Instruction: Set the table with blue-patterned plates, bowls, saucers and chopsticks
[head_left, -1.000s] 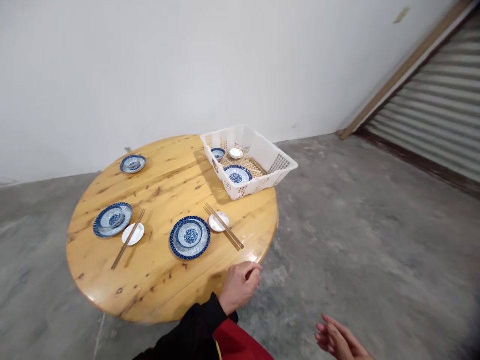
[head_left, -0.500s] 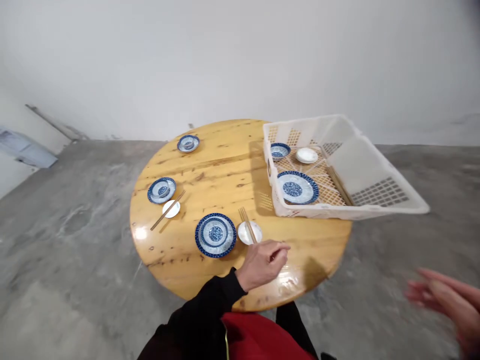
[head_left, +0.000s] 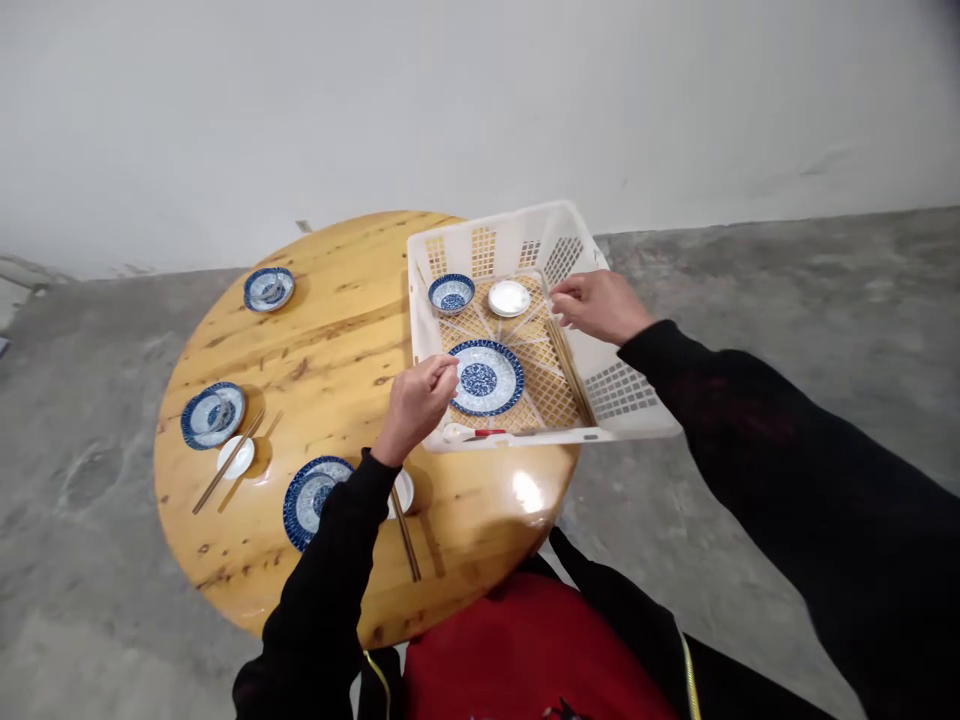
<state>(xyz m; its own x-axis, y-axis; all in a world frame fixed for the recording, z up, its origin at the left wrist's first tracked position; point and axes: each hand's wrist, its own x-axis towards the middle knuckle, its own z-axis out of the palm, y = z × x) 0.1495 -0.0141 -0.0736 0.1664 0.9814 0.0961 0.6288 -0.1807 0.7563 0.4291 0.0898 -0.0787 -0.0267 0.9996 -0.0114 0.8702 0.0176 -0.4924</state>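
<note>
My left hand is over the near left rim of the white plastic basket, its fingers curled together with nothing visible in them. Over the right part of the basket, my right hand reaches in with loosely bent fingers, holding nothing that I can see. Below and beside it lie several chopsticks and some white saucers. A blue-and-white bowl sits at the basket's far left. Nearer is a blue-rimmed plate, partly behind my left fingers. A white spoon with a red part lies along the near wall.
On the round wooden table, a plate with tableware stands near my left sleeve, beside a saucer with chopsticks across it. Further left are another plate, a saucer with chopsticks, and a far plate.
My view has swung right. My left hand has moved from beside the near saucer to the basket's rim. My right hand has come from the far right to over the basket.
</note>
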